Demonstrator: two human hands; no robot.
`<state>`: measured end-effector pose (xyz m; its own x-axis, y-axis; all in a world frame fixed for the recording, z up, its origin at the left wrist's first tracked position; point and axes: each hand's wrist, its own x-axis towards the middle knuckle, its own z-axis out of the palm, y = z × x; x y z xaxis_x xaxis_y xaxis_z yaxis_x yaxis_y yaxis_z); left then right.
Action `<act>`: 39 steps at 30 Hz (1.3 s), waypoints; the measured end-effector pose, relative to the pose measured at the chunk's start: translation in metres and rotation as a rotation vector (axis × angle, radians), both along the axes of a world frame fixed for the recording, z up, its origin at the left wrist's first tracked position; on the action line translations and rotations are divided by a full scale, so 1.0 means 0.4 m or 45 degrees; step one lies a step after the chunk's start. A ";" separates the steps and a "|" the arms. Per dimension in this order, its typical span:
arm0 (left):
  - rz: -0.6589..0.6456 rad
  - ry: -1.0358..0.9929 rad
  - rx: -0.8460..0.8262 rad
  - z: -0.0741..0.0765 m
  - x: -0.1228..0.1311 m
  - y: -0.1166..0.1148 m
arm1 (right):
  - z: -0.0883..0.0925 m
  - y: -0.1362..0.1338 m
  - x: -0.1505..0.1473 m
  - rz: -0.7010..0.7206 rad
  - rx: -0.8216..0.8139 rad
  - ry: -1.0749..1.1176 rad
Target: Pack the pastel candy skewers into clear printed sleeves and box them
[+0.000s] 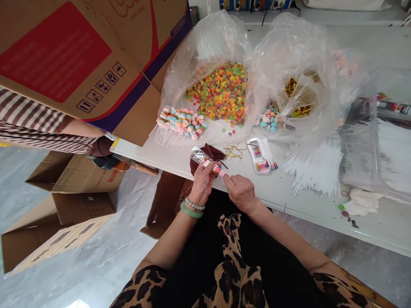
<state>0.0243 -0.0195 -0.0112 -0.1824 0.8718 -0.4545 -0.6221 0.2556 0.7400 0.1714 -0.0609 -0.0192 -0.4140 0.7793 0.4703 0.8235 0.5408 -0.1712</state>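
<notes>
Pink candy (220, 172) sits in a clear plastic bag (199, 155), held tight by the left hand's fingers (206, 168), while the right hand's fingers (227, 179) pinch its end over the white table (379, 226).

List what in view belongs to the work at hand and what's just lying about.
Part of the work: left hand holding a clear plastic sleeve; right hand pinching pink candy; gold twist ties; white sticks; colored candy rings.

Lying about: cardboard boxes on the floor; crumpled dark red cloth.
</notes>
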 end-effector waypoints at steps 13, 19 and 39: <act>-0.196 -0.099 -0.022 0.009 0.006 0.005 | -0.021 0.055 -0.009 -0.203 -1.240 1.632; -0.097 -0.009 -0.003 0.013 -0.006 0.014 | -0.028 0.047 0.002 -0.249 -1.146 1.359; 0.124 0.036 -0.019 -0.007 -0.013 -0.002 | -0.012 0.026 0.003 -0.107 -0.572 0.730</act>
<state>0.0190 -0.0204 -0.0140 -0.2791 0.8423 -0.4610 -0.6233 0.2063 0.7543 0.1724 -0.0505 -0.0238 -0.1287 0.9663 0.2228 0.5737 0.2559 -0.7781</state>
